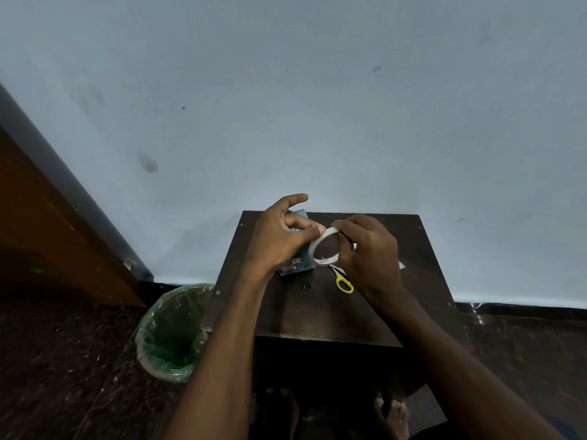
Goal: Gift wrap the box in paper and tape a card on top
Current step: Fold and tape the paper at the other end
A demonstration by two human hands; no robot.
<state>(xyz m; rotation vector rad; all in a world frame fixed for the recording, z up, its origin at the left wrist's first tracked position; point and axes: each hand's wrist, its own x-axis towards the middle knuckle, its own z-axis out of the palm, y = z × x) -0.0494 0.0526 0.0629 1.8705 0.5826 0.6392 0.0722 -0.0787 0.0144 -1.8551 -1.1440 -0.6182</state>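
Tape roll (pixel 324 247): a white ring held up above the table, between the two hands, tilted on edge.
Right hand (pixel 370 249): fingers curled around the right side of the tape roll, gripping it.
Left hand (pixel 281 233): thumb tip pressed on the roll's upper rim, index finger raised and bent, other fingers loosely curled.
Box (pixel 293 265): wrapped in blue patterned paper, lying on the table beneath the left hand, mostly hidden by it.
Scissors (pixel 341 279): yellow handles, lying on the table below the roll, partly under the right hand.
Table (pixel 317 312): small, dark wood, against a pale wall.
Bin (pixel 173 331): green-lined, on the floor to the table's left.
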